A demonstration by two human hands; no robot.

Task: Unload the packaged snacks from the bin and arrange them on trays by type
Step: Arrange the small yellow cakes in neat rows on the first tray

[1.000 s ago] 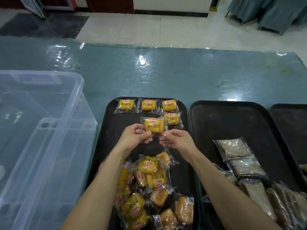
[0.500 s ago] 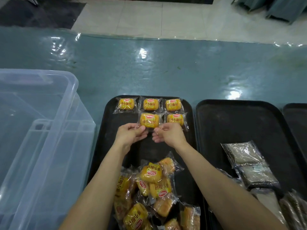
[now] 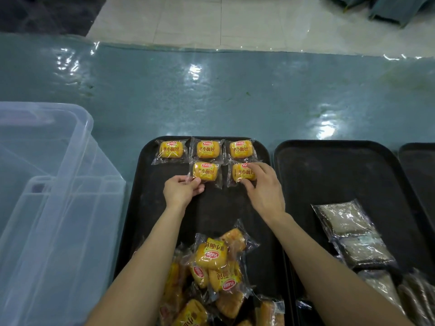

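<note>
Bread pack [image 3: 207, 171] beyond left grip [image 3: 182, 191], corner pinched — right grip [image 3: 263, 187] holds neighbour pack [image 3: 240, 173]

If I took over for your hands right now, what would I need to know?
Left hand pinches the wrapper of the middle bun in row two.
Right hand holds the right bun beside it.
Done: three buns in the far row of the left tray, plus these two.
Left: the bun pile near you, and the grey packets on the next tray.

Glossy clear plastic wrappers [image 3: 207, 173], matt black tray [image 3: 211, 208], translucent plastic bin [image 3: 58, 184]
</note>
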